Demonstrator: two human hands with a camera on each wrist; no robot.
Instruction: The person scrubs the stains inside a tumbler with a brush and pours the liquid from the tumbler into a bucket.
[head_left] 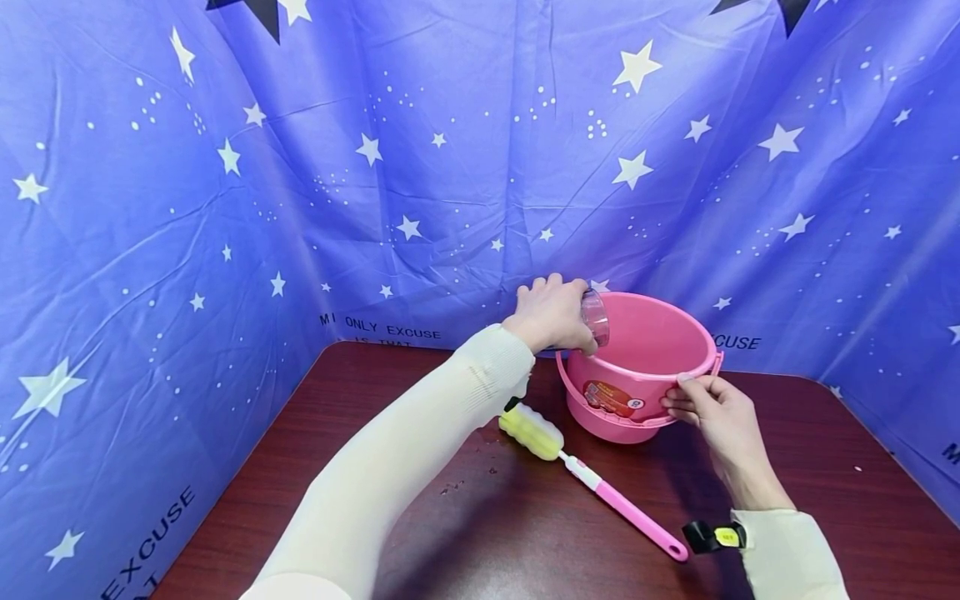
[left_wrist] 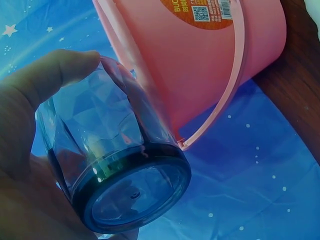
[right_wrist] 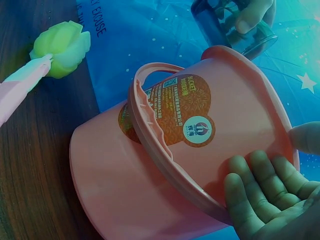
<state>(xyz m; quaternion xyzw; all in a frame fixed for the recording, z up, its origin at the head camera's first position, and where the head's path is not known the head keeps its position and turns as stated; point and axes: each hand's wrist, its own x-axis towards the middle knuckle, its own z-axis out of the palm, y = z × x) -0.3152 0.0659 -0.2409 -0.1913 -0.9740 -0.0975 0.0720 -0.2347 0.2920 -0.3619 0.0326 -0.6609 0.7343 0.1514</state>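
My left hand (head_left: 551, 315) grips a clear faceted drinking glass (head_left: 595, 321), tipped with its mouth toward the pink bucket (head_left: 660, 333) at the bucket's left rim. In the left wrist view the thick base of the glass faces the camera; whether liquid is inside, I cannot tell. With the thumb at the rim and the fingers against the outer wall, my right hand (head_left: 720, 425) holds the bucket's near right side. The bucket leans slightly, its handle (right_wrist: 160, 135) hanging down over the labelled front. A sponge bottle brush (head_left: 585, 473) lies on the table just in front of it.
The dark red wooden table (head_left: 465, 542) carries a few water drops left of the brush. A blue star-printed cloth (head_left: 450, 183) hangs behind and along both sides, close to the table's back edge.
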